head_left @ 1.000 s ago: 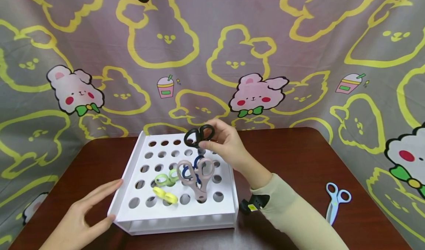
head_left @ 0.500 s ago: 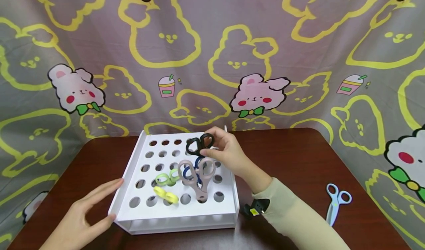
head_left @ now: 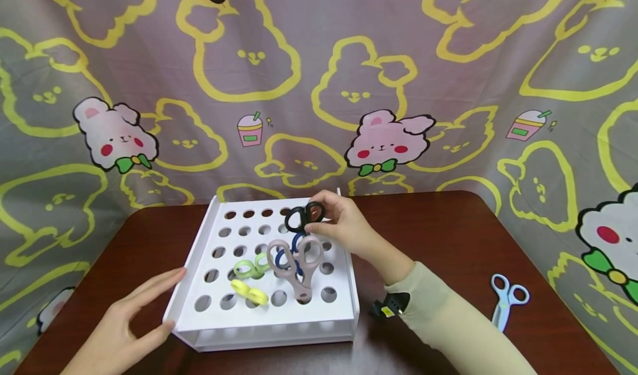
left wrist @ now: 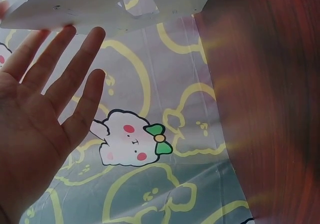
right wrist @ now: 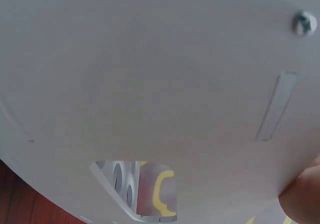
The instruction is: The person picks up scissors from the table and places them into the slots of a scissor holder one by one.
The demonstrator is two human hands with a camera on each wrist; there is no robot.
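Note:
In the head view a white rack (head_left: pixel 269 315) with rows of round holes stands on the table. My right hand (head_left: pixel 346 228) pinches a pair of black-handled scissors (head_left: pixel 304 220) over the rack's back right part; the blades are hidden. Just in front are navy scissors (head_left: pixel 299 268) and large grey-pink scissors (head_left: pixel 302 289), both in the rack. Green scissors (head_left: pixel 255 272) and yellow scissors (head_left: pixel 249 293) sit to their left. My left hand (head_left: pixel 122 322) touches the rack's left side, fingers extended; the left wrist view shows its fingertips at the panel's edge.
Light blue scissors (head_left: pixel 504 303) lie on the brown table (head_left: pixel 428 225) at the right. A patterned curtain (head_left: pixel 299 87) hangs behind and at both sides. The rack's side panel (right wrist: pixel 150 84) fills most of the right wrist view. A black strap (head_left: pixel 394 304) circles the right wrist.
The right hand has lowered the black scissors towards the rack and then shifted them slightly to the right. The left hand stays at the rack's side.

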